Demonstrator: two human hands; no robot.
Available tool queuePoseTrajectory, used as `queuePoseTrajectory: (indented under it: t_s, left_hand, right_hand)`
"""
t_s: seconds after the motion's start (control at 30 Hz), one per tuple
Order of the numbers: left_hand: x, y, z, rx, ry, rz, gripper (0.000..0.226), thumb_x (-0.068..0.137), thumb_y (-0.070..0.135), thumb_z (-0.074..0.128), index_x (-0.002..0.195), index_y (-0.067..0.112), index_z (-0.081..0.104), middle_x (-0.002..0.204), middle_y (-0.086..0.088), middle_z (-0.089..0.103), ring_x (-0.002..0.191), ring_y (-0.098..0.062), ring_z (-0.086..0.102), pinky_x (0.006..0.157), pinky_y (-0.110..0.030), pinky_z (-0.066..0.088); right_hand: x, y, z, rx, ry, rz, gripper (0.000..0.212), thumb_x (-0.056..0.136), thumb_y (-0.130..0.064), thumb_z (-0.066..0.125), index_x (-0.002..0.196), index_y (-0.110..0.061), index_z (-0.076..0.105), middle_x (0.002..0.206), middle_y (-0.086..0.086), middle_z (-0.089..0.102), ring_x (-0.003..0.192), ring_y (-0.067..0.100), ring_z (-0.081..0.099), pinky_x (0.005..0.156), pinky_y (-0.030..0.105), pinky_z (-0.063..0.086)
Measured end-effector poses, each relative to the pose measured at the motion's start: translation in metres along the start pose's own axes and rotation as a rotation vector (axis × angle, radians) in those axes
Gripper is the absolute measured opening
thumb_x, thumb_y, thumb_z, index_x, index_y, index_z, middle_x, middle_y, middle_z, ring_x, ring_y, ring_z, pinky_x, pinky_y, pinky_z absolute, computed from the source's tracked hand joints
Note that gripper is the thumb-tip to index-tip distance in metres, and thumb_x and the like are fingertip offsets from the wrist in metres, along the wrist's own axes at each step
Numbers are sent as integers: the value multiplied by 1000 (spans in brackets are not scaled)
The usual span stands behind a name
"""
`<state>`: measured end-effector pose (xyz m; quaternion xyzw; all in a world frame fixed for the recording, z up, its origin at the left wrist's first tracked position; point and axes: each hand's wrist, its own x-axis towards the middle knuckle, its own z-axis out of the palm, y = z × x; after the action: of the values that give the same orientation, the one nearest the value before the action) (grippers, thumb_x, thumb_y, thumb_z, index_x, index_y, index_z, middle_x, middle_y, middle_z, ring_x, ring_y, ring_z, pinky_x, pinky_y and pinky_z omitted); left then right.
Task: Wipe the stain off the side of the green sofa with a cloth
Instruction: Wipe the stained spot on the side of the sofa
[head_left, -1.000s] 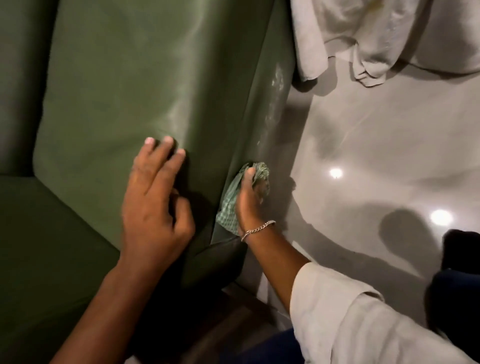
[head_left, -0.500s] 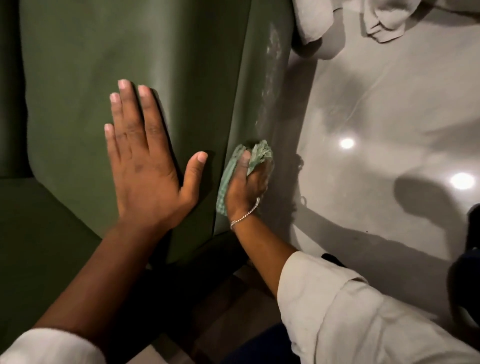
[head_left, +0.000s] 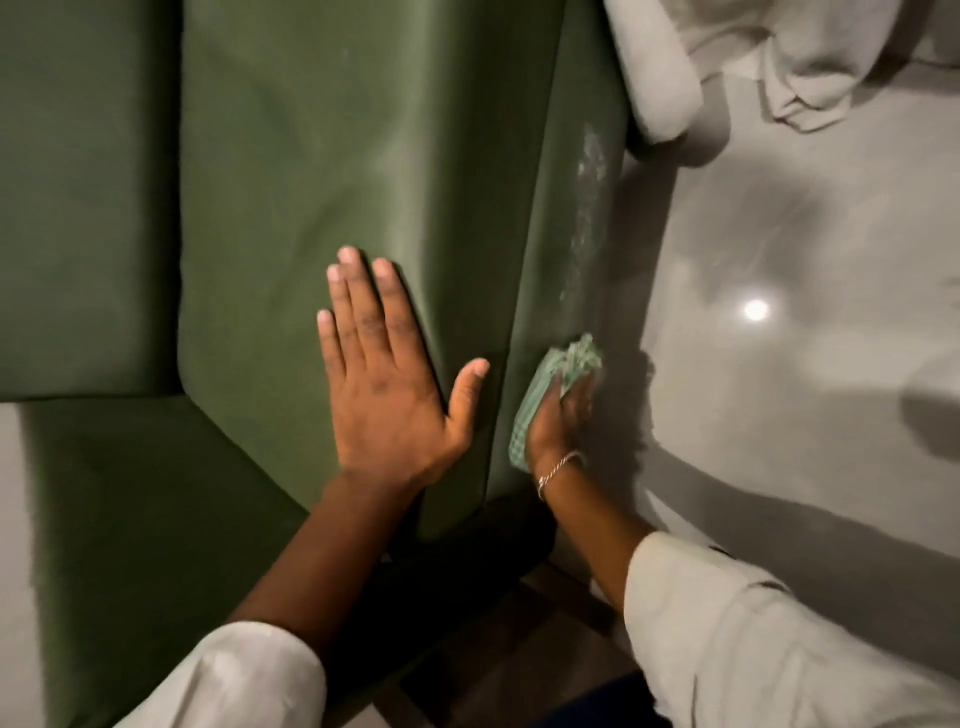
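left hand (head_left: 387, 384) lies flat, fingers spread, on the green sofa (head_left: 322, 171); right hand (head_left: 558, 415) presses a bunched cloth (head_left: 558, 371) against its side, just below the whitish stain (head_left: 589, 208).

One green sofa (head_left: 311, 156). Two hands on it: the left hand (head_left: 387, 384) flat on top of its arm, the right hand (head_left: 558, 415) against its side. One cloth (head_left: 558, 374). One pale stain (head_left: 589, 208) on the sofa's side. One bracelet (head_left: 558, 466). Two white sleeves (head_left: 753, 649).
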<state>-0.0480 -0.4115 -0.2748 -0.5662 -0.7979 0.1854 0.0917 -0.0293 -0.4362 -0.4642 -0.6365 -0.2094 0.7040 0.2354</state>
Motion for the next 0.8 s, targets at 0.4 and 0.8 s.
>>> queuePoseTrajectory:
  t_s: [0.4,0.8]
  left_hand:
    - [22,5,-1,84,2,87,104,87,66,43,151,-5,0,161,-31,0,151,-42,-3,123,-56,8]
    - [41,8,-7,107,3,196,106,85,67,44,150,-7,3,160,-33,2,150,-46,-1,123,-56,7]
  right_hand:
    - [1,-26,-8,-171,-30,-184,90,77,-64,17,146,-6,15,160,11,14,148,27,9,122,42,7]
    - [-15,-10,-7,-222,-65,-183,88,77,-62,11,147,-8,13,160,10,9,148,25,5,121,39,4]
